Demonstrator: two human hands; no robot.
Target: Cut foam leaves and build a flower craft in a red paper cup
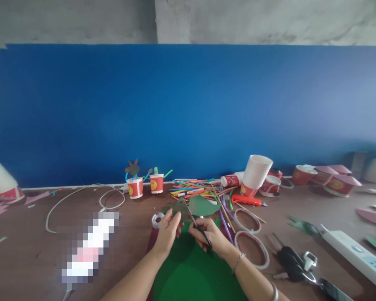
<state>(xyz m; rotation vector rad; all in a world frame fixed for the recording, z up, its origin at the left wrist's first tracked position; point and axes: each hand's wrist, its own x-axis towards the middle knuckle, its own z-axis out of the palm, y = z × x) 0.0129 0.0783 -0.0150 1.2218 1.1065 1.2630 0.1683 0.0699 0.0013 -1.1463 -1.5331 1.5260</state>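
My left hand point(169, 228) pinches a dark green paper cutout point(179, 209) between thumb and fingers. In my right hand point(211, 234) is a pair of black-handled scissors point(203, 235), its blades pointing up and left at the edge of the cutout. Whether the blades are parted is too small to tell. Just behind the scissors lies a larger leaf-shaped piece of green paper point(203, 206). Under both hands a green sheet point(197, 271) covers the table's front, with dark red showing at its edges. A white tape roll point(157, 220) sits left of my left hand.
Coloured sticks point(191, 188) are heaped by the blue wall. Two decorated paper cups point(157, 184) stand left of them, a tall cup stack point(256, 173) right. Tape rings point(252, 249), an orange cutter point(246, 200), keys point(290, 259) and a power strip point(354, 253) lie rightward; a blurred phone point(90, 246) lies left.
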